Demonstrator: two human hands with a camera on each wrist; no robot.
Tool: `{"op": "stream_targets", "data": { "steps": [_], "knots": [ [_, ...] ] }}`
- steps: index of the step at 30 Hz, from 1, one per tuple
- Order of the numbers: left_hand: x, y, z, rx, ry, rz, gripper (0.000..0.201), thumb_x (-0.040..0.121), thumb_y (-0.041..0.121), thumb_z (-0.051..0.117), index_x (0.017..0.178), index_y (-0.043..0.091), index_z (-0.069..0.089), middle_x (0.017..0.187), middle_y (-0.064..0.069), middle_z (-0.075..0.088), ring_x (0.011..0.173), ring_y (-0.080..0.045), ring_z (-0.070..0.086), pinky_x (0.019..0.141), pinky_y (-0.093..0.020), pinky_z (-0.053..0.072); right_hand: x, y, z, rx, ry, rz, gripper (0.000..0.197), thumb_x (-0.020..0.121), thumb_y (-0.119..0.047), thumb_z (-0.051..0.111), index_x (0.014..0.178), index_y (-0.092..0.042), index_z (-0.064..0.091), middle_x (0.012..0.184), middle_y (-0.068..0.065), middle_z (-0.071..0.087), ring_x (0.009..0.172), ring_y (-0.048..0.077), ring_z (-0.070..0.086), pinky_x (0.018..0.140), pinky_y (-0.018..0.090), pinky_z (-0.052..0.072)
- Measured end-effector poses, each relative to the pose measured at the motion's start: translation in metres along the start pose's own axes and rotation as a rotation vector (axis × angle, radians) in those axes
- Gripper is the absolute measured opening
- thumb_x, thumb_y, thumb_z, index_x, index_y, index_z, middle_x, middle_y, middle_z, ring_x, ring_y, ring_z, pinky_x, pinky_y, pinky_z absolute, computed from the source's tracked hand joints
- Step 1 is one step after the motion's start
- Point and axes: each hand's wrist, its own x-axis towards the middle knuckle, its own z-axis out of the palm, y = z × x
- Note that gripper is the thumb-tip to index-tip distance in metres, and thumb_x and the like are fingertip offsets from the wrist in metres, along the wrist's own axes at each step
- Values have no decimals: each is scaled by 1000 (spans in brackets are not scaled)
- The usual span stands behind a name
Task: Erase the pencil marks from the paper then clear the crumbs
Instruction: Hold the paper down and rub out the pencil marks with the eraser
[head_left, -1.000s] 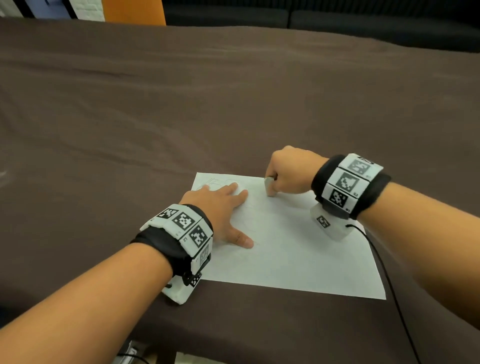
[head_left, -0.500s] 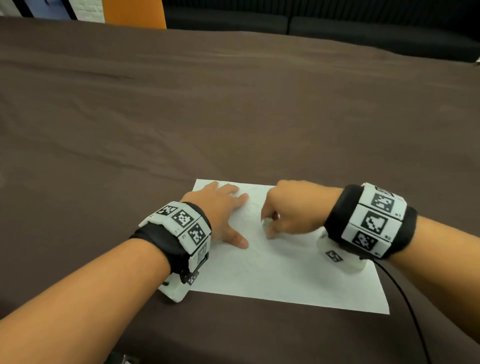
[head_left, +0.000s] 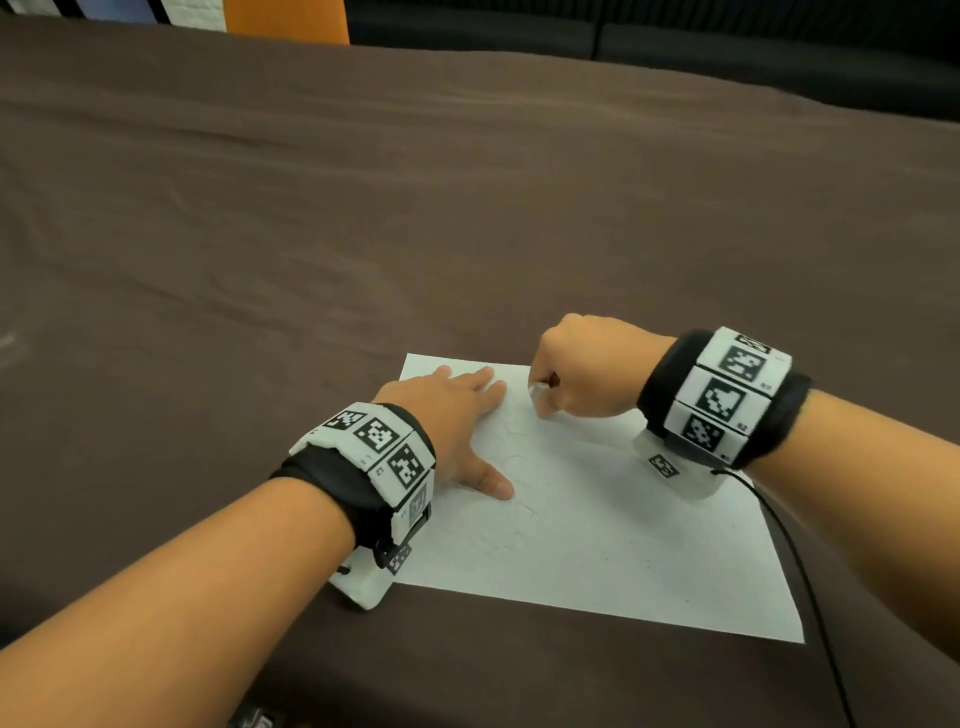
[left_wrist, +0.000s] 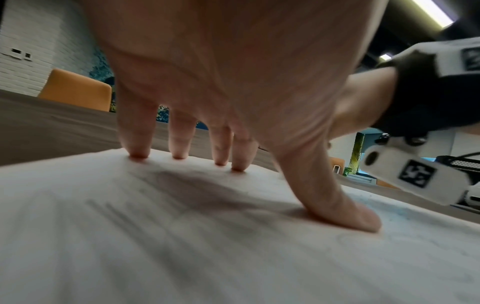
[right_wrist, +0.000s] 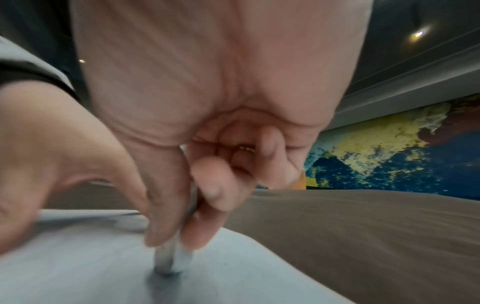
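A white sheet of paper (head_left: 597, 540) with faint pencil marks lies on the brown tablecloth near the front edge. My left hand (head_left: 452, 415) lies flat on the sheet's left part, fingers (left_wrist: 137, 142) and thumb spread and pressing it down. My right hand (head_left: 582, 374) pinches a small white eraser (head_left: 537, 396) between thumb and fingers and holds its end against the paper near the far edge. In the right wrist view the eraser (right_wrist: 172, 261) stands upright on the paper (right_wrist: 78, 267). Pale blue specks of crumbs (head_left: 587, 551) are scattered over the middle of the sheet.
The brown tablecloth (head_left: 467, 208) stretches far beyond the paper on all sides. An orange chair back (head_left: 285, 18) stands past the far edge. A black cable (head_left: 810, 597) runs from my right wrist down over the table's near right.
My right hand has rubbed the eraser back from the sheet's middle toward its far edge, after coming nearer half a second ago. My left hand stays pressed flat in the same spot.
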Motion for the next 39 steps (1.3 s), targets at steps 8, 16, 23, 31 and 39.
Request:
{"op": "stream_targets", "data": {
  "steps": [8, 16, 23, 31, 39],
  "knots": [
    [-1, 0, -1, 11, 2, 5, 115, 70, 81, 60, 156, 36, -1, 163, 21, -8, 152, -19, 2, 114, -48, 27, 9, 9, -11, 69, -11, 76, 15, 90, -24, 67, 82, -30, 79, 75, -17, 64, 81, 21, 65, 64, 30, 52],
    [-1, -1, -1, -2, -7, 3, 115, 70, 81, 61, 156, 36, -1, 163, 21, -8, 152, -19, 1, 115, -49, 26, 21, 14, -10, 54, 56, 115, 16, 89, -24, 64, 87, -18, 79, 85, 4, 74, 84, 32, 69, 67, 34, 54],
    [-2, 0, -1, -1, 3, 0, 114, 71, 80, 61, 156, 37, -1, 162, 21, -8, 152, -18, 1, 115, -48, 25, 2, 11, 2, 130, -55, -16, 16, 87, -28, 73, 72, -31, 72, 78, -12, 71, 80, 21, 66, 73, 38, 58],
    [-1, 0, -1, 7, 5, 0, 114, 70, 81, 61, 156, 37, 0, 163, 21, -7, 152, -18, 1, 115, -50, 28, 22, 12, -13, 61, 72, 97, 17, 89, -25, 64, 87, -22, 81, 84, -3, 74, 83, 28, 69, 67, 34, 56],
    [2, -2, 3, -8, 25, 11, 116, 68, 82, 61, 156, 38, 0, 162, 22, -7, 152, -18, 2, 115, -46, 26, -17, -18, 11, 22, -63, -109, 20, 87, -32, 64, 83, -14, 73, 79, 3, 71, 74, 29, 63, 68, 43, 58]
  ]
}}
